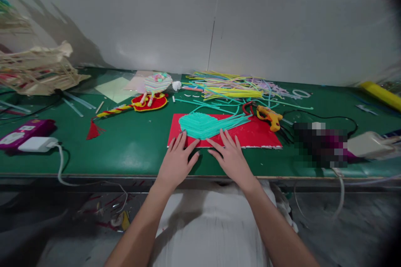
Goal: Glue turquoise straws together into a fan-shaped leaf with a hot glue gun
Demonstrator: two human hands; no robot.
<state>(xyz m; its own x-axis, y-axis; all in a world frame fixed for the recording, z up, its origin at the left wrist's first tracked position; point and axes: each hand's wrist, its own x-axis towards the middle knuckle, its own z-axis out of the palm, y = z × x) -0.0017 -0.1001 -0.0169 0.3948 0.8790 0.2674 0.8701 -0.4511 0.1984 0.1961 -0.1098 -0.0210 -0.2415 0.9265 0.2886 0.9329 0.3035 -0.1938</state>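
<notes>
A flat leaf-like shape of turquoise pipe cleaners [199,125] lies on a red board [263,131], its loose strands trailing to the right. My left hand [176,158] rests with fingers spread, its tips at the shape's lower left edge. On the other side, my right hand [233,158] is also spread, and its fingertips touch the lower strands. Both thumbs point inward near the board's front edge. An orange glue gun [270,117] sits on the board's right end, with red-handled pliers or scissors [248,107] beside it, partly covered.
Loose coloured pipe cleaners [232,87] are heaped behind the board. A red and yellow ornament [150,102] with a tassel [94,130] lies at left. Purple power banks or boxes with white plugs [39,144] stand left and right, with cables over the table edge.
</notes>
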